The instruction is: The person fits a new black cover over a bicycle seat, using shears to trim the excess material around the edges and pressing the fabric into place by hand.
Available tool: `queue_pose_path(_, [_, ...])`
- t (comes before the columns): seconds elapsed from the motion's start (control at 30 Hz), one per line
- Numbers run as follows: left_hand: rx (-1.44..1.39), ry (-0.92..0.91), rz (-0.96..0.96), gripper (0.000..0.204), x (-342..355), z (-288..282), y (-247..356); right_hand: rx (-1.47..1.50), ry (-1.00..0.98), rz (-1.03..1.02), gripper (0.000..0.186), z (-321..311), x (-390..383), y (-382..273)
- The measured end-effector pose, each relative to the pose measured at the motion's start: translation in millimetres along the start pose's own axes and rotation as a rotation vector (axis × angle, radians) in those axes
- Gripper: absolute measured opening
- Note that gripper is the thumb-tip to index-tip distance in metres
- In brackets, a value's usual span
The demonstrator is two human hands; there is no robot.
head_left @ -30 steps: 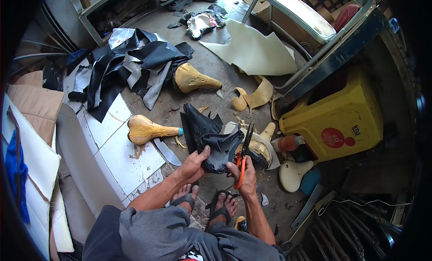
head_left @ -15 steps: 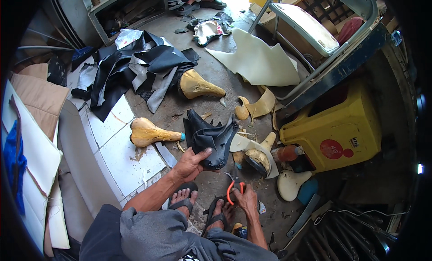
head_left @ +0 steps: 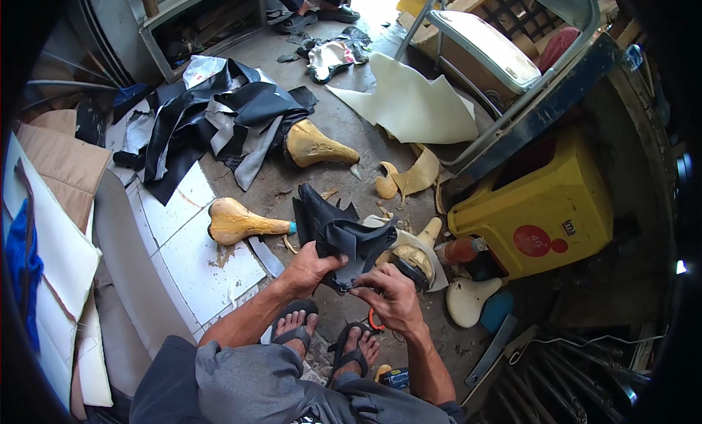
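My left hand (head_left: pixel 308 270) grips a crumpled black saddle cover (head_left: pixel 342 230), its thumb lying on top of the material. My right hand (head_left: pixel 391 296) has come to the cover's near edge, where thumb and fingertips pinch the material. Under the right hand shows an orange handle of the pliers (head_left: pixel 375 319); the rest is hidden, and I cannot tell whether they lie on the floor. Left of the cover is a yellow foam saddle (head_left: pixel 245 221) with a blue tip. Just to the right lies another saddle (head_left: pixel 417 259) with pale material around it.
Black sheet scraps (head_left: pixel 248 102) lie beside another yellow saddle (head_left: pixel 314 144). A cream sheet (head_left: pixel 409 106) lies near a folding chair (head_left: pixel 486 47). At right are a yellow plastic stool (head_left: pixel 541 212) and a cream saddle (head_left: pixel 469 299). Another person's feet (head_left: pixel 318 18) are at the far end.
My right hand has moved up from the pliers' place to the cover and pinches its near edge. The cover has shifted and tilted slightly in my left hand.
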State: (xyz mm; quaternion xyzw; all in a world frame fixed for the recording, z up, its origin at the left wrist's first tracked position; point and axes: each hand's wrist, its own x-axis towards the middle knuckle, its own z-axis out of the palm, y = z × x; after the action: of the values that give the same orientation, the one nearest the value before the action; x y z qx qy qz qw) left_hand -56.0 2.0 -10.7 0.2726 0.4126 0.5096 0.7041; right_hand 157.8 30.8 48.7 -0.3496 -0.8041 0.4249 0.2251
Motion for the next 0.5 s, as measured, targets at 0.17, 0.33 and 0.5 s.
queue_pose_path(0.17, [0.19,-0.051,-0.095,0.027,-5.1,8.9,12.5,0.665,0.233,0.371,0.014,37.7,-36.2,14.8])
queue_pose_path(0.33, [0.209,-0.092,-0.151,0.028,-4.3,8.3,12.3,0.264,0.26,0.228,0.013,36.8,-32.4,9.1])
queue_pose_path(0.5, [-0.018,-0.052,-0.255,0.028,-1.9,14.8,8.0,0.293,0.388,0.216,0.011,37.7,-32.9,6.2])
